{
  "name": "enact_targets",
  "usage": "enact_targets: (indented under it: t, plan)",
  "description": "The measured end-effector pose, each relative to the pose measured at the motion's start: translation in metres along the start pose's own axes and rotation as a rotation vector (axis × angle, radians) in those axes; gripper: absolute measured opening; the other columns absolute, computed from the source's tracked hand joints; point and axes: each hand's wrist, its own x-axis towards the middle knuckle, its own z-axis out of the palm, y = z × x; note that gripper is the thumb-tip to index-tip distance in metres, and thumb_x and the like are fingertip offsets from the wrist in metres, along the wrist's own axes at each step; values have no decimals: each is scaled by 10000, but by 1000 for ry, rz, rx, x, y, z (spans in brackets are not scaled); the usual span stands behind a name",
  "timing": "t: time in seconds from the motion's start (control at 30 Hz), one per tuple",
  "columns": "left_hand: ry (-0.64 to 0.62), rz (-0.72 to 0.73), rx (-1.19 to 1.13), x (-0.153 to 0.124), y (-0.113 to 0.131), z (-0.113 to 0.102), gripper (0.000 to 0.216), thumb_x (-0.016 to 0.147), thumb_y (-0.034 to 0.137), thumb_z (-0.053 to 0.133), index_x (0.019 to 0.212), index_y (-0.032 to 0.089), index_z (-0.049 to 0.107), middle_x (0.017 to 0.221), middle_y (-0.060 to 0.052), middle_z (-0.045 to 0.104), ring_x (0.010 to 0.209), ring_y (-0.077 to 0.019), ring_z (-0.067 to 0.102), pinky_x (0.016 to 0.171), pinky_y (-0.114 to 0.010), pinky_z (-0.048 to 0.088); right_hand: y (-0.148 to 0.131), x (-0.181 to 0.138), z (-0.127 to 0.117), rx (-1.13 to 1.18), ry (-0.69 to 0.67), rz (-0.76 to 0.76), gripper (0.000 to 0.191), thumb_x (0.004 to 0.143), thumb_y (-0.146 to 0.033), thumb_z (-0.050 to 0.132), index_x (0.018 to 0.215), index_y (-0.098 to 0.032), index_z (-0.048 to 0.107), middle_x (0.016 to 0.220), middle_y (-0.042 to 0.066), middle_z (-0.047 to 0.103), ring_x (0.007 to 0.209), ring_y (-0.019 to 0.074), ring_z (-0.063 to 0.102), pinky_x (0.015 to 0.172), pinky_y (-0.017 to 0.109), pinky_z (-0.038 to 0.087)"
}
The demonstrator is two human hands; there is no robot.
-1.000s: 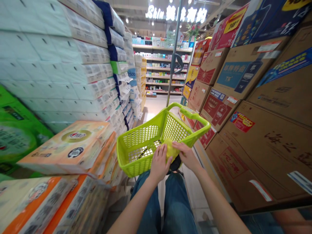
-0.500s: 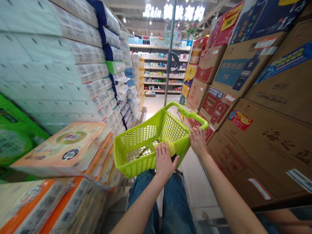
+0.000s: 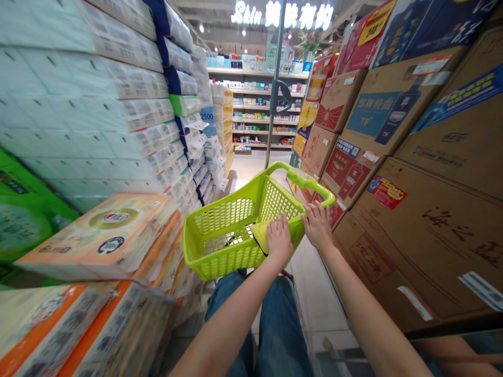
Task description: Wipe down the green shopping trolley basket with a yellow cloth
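Note:
A lime-green plastic shopping basket (image 3: 226, 264) with holed walls sits tilted above my knees, its looped handle (image 3: 304, 179) toward the upper right. Over its near rim lies a yellow cloth (image 3: 259, 235) with a dark edge. My left hand (image 3: 280, 238) presses that cloth against the rim, fingers curled over the top; part of the cloth is hidden beneath it. At the right corner, just below the handle, my right hand (image 3: 317, 225) grips the basket's edge.
Stacked tissue packs (image 3: 94, 99) rise on the left, with orange packs (image 3: 102, 230) lower and nearer. Cardboard boxes (image 3: 424, 220) are piled along the right. Ahead stand a metal pole (image 3: 271, 125) and shelves (image 3: 263, 97) of small goods beyond a tiled aisle.
My left hand has slid right and slightly up along the rim, and more of the yellow cloth now shows on its left. My right hand stays at the basket's corner.

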Motion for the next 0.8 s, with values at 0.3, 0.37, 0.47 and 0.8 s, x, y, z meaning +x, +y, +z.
enact_targets:
  t: [0.3,0.37,0.47,0.8]
  plan:
    - [117,16,28,-25,-36,-6,718,748,86,530,1440,47,341,1477,-228,390,1427,-317,292,1158,-507,274,-3,-4,-3,-15,6,12,407,990,-376,354,1313,-202,530,1302,97,588,1382,283,338,1183,532,151]
    - [139,-99,93,-32,-38,-14,704,777,174,582,1442,88,369,1438,-220,424,1386,-355,335,1147,-582,241,-4,-4,-4,-13,8,12,404,992,-377,355,1305,-195,534,1302,96,589,1380,283,340,1184,529,156]
    - [119,-182,155,-42,-42,-22,732,815,188,573,1499,201,311,1330,-163,521,1267,-323,464,1113,-596,279,-4,-4,-3,0,20,6,397,989,-377,361,1292,-196,544,1296,97,595,1375,285,346,1179,535,165]
    - [117,-166,141,-74,-64,-31,736,803,185,572,1498,179,330,1565,-128,330,1455,-377,206,1170,-623,169,-8,-8,-10,39,31,17,383,983,-363,369,1282,-207,553,1284,100,601,1366,291,360,1184,545,155]
